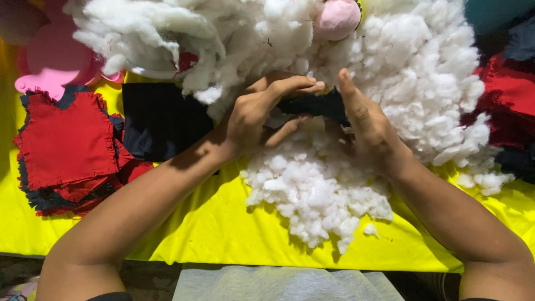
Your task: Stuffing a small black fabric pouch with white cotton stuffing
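My left hand (262, 111) and my right hand (365, 125) meet over a big heap of white stuffing fibre (390, 61). Between them they grip a small dark fabric piece (317, 105), my left fingers curled over its left end and my right thumb raised beside its right end. Loose white stuffing (317, 189) spills under both hands onto the yellow cloth (212, 228). Most of the dark piece is hidden by my fingers.
A stack of frayed red and dark fabric squares (67, 145) lies at the left, with a black square (159, 120) beside it. Pink foam shapes (53, 61) sit at the top left, a pink ball (337, 19) on the stuffing, more red fabric (510, 97) at the right.
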